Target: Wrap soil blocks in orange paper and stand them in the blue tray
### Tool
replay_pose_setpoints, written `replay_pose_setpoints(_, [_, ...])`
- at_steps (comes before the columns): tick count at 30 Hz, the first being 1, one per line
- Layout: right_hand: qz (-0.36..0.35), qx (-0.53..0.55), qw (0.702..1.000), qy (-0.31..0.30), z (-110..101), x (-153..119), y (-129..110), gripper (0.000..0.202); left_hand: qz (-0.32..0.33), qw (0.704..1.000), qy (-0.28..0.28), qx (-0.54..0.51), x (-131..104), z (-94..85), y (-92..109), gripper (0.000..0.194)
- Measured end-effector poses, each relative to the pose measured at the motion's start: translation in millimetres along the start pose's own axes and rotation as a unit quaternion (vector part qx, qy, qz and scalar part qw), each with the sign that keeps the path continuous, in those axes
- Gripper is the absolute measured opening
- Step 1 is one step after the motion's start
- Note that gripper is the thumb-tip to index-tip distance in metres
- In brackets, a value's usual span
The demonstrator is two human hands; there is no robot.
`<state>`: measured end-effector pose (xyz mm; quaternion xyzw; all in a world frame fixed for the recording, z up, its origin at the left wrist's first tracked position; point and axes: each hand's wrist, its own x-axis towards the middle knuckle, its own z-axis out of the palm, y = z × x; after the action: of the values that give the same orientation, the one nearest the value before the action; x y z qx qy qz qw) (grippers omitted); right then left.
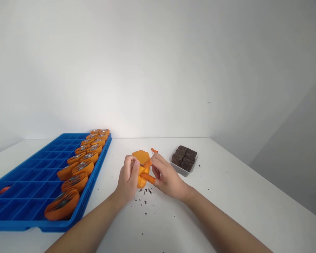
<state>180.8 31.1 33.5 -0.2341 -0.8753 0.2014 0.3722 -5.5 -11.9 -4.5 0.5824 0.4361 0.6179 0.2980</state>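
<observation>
My left hand [127,178] is closed, thumb and fingers pinching the edge of a folded orange sheet [141,182] low over the white table. My right hand [170,177] meets it from the right, its thumb and a finger closed on the same sheet. Ribbed orange finger cots [149,178] appear to cover the tips of that thumb and finger. A flat yellow-orange part [140,155] shows just behind the hands; I cannot tell whether it belongs to the same sheet. What lies inside the fold is mostly hidden by my fingers.
A blue compartment tray [94,189] stands at left, with several orange folded bundles [80,182] along its right side and an orange piece [4,190] at far left. Dark brown strips [184,158] fill a clear tub [183,171] at right. Dark crumbs [145,202] and an orange scrap [154,150] lie about.
</observation>
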Motion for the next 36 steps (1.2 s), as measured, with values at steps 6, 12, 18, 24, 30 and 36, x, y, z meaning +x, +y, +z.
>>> replay_pose_setpoints(6, [0.002,0.002,1.000,0.009,-1,2,-5,0.017,-0.001,1.000,0.000,-0.008,0,1.2,2,0.037])
replay_pose_setpoints(12, [0.022,0.028,0.999,0.022,-3,4,-13,0.027,0.005,1.000,-0.002,0.000,0,1.1,1,0.035])
replay_pose_setpoints(18, [0.005,0.041,0.998,0.045,-2,3,-5,0.028,0.044,0.996,0.049,0.061,1,-1.6,7,0.030])
replay_pose_setpoints(24, [0.020,0.057,0.995,0.076,-3,5,-2,0.036,0.133,0.979,0.121,0.095,6,-4.5,4,0.019])
replay_pose_setpoints(30, [0.069,0.088,0.985,0.131,-9,7,-1,0.035,0.352,0.909,0.098,0.199,7,-9.7,10,0.049])
replay_pose_setpoints(36, [0.086,0.089,0.983,0.136,-9,7,0,0.041,0.384,0.899,0.054,0.202,8,-10.2,12,0.062])
